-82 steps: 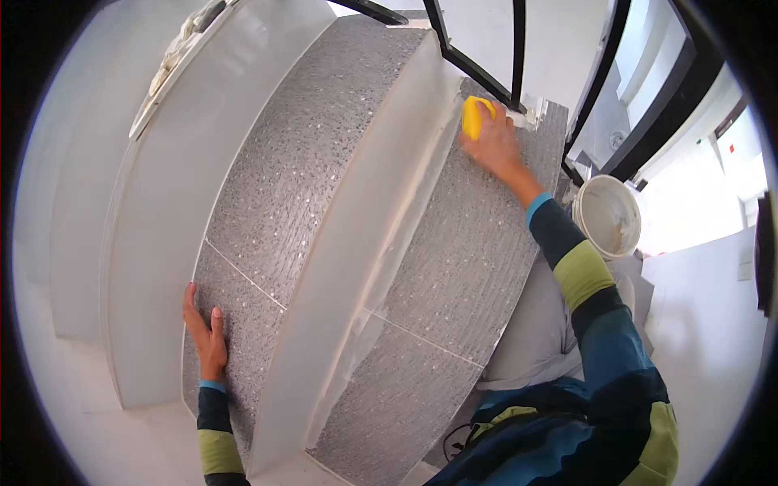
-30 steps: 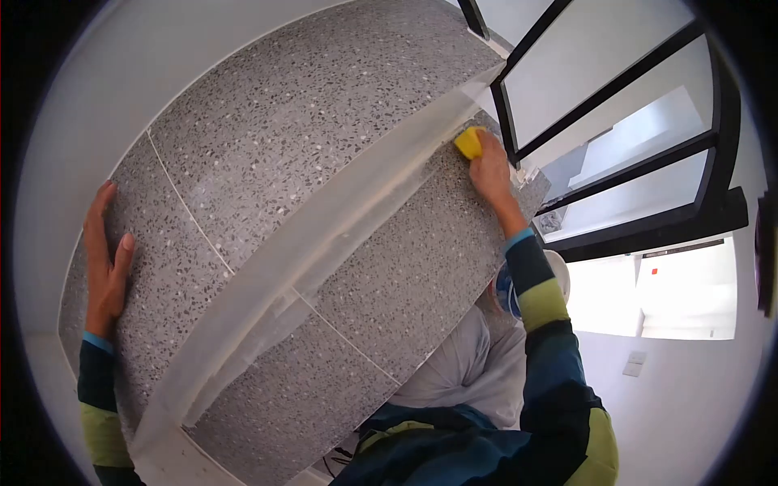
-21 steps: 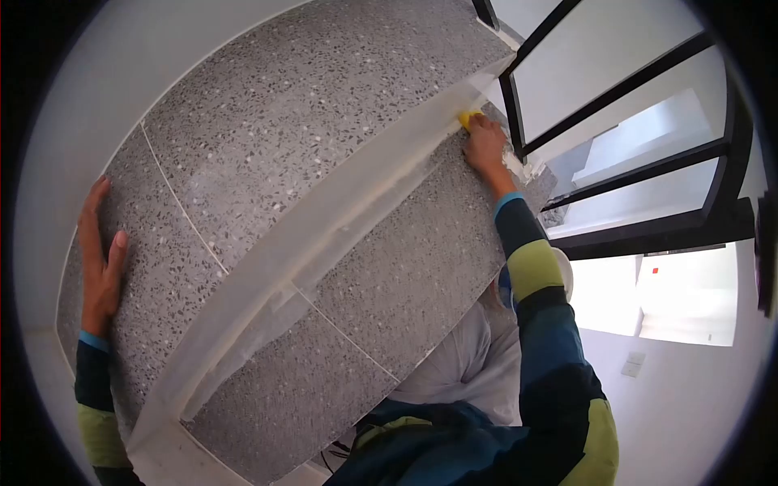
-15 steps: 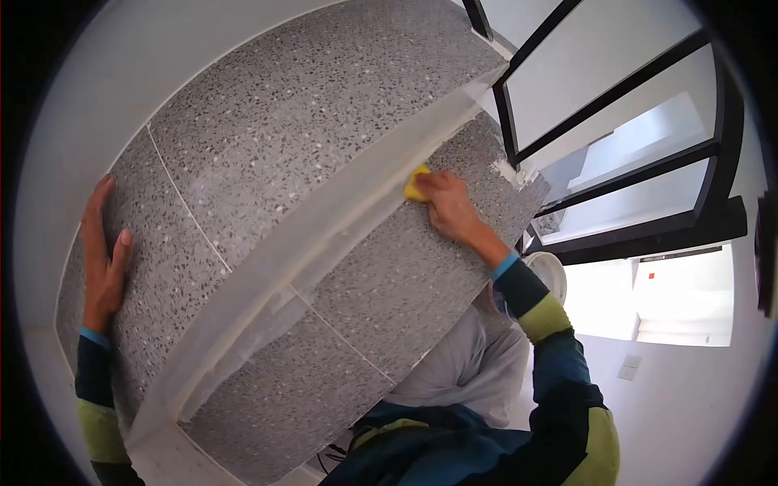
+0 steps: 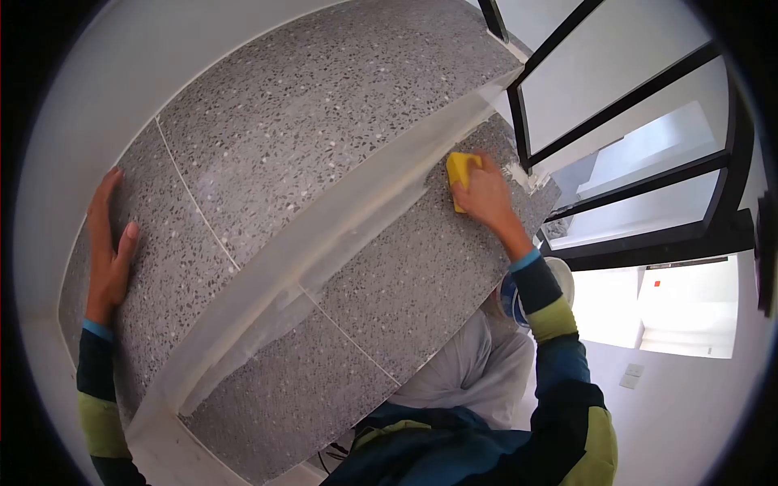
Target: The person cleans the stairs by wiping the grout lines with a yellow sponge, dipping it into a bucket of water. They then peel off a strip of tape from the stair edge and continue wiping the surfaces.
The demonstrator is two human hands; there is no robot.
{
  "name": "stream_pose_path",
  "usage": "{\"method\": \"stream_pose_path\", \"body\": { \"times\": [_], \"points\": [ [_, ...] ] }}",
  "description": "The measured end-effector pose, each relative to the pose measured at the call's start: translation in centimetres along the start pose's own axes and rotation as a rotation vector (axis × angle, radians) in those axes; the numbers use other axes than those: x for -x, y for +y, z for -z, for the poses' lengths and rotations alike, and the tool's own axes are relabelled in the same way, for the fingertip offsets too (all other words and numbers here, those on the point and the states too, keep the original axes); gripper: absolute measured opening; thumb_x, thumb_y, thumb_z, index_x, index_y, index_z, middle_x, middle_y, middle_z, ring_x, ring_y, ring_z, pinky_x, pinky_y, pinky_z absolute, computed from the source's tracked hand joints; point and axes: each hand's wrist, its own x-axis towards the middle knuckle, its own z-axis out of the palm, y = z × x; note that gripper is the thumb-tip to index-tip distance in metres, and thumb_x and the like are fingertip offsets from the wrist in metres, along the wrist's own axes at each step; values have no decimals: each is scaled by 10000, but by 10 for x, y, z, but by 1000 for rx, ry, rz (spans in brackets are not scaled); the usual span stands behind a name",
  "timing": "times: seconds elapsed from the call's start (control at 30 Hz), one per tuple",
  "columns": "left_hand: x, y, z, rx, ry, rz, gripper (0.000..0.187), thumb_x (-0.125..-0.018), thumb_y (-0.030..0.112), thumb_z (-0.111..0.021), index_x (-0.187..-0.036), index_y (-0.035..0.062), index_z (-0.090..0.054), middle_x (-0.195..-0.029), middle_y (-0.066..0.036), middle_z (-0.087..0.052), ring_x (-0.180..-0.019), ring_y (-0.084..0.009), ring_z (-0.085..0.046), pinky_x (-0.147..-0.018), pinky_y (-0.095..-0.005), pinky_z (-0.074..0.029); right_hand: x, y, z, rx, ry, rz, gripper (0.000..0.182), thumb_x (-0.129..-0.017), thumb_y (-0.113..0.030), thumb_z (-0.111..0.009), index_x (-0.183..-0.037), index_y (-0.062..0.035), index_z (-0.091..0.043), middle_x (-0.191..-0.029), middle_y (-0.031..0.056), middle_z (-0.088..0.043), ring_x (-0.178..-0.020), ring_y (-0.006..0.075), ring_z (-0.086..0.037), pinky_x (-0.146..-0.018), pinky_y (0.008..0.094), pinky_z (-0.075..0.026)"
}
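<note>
Right hand clamped on a yellow rectangular sponge, pressing it onto a grey speckled terrazzo stair tread; left hand flat, fingers apart, on the upper grey speckled step.

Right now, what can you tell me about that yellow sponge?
The sponge is a small bright yellow block with squared edges, soft foam by the look of it. It lies flat on the speckled grey step, close to the pale riser and near the black window frame. The right hand presses on it, fingers covering its lower right part, so only the upper left shows. Whether it is wet cannot be told.
</note>
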Motion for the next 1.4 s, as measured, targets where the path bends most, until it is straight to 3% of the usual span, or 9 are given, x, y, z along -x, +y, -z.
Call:
{"method": "stream_pose_path", "body": {
  "times": [0.13,0.27,0.33,0.63,0.87,0.97,1.2,1.27,1.4],
  "points": [
    [1,-1,1,13,-26,-21,744,-866,603,-401,-1446,153,-279,-1494,-128,-265,-1400,-319,-196,-1147,-495,-129,14,6,-6,123,-52,175,816,-742,-340,-648,-1422,-54,-298,-1427,258,-289,-1151,407,-501,-956,434,-437],
    [0,-1,0,31,25,-54,717,-865,555,-422,-1418,108,-323,-1465,-160,-301,-1378,-339,-236,-1129,-497,-159,10,7,1,14,41,169,790,-731,-327,-671,-1369,-1,-339,-1337,292,-405,-1116,449,-504,-932,473,-433],
    [1,2,1,34,17,-42,722,-864,559,-423,-1418,107,-322,-1467,-155,-302,-1380,-337,-233,-1132,-494,-154,-19,22,-6,-403,97,-250,698,-763,-307,-652,-1327,7,-387,-1231,293,-497,-1071,449,-533,-896,477,-451],
    [-1,12,8,101,-10,-30,746,-861,579,-428,-1421,100,-316,-1468,-163,-298,-1380,-333,-235,-1134,-483,-152,-104,49,-66,44,669,-475,484,-818,-237,-574,-1246,-27,-491,-1147,235,-549,-1041,450,-544,-852,518,-465],
    [0,10,10,100,-35,-64,690,-904,518,-417,-1435,96,-291,-1481,-151,-280,-1387,-313,-226,-1140,-456,-148,-123,51,-50,74,565,-600,386,-778,-248,-621,-1086,-18,-593,-1113,228,-544,-1067,436,-517,-869,520,-445],
    [0,14,9,122,-41,-54,695,-902,522,-420,-1437,99,-290,-1483,-149,-279,-1388,-314,-224,-1140,-457,-149,-125,74,-52,93,381,-373,284,-763,-259,-628,-920,-28,-679,-1039,227,-584,-949,413,-592,-795,526,-490],
    [1,10,7,134,21,-58,706,-869,523,-450,-1418,97,-324,-1467,-164,-297,-1378,-335,-236,-1131,-479,-160,-105,71,-53,163,297,-226,292,-747,-238,-630,-915,-3,-671,-1061,240,-580,-1008,408,-560,-861,506,-460],
    [1,11,7,124,18,-56,707,-865,527,-448,-1416,101,-326,-1467,-165,-297,-1378,-338,-235,-1131,-484,-161,-93,71,-43,-49,120,-140,310,-797,-156,-542,-1058,-4,-610,-1080,288,-544,-1004,453,-540,-891,539,-425],
    [2,16,10,122,10,-13,735,-852,570,-441,-1412,107,-331,-1469,-167,-292,-1378,-348,-230,-1131,-497,-156,-98,60,-51,-63,419,-370,336,-765,-187,-626,-1040,4,-603,-1059,244,-584,-1073,406,-517,-917,486,-427]
  ]
}}
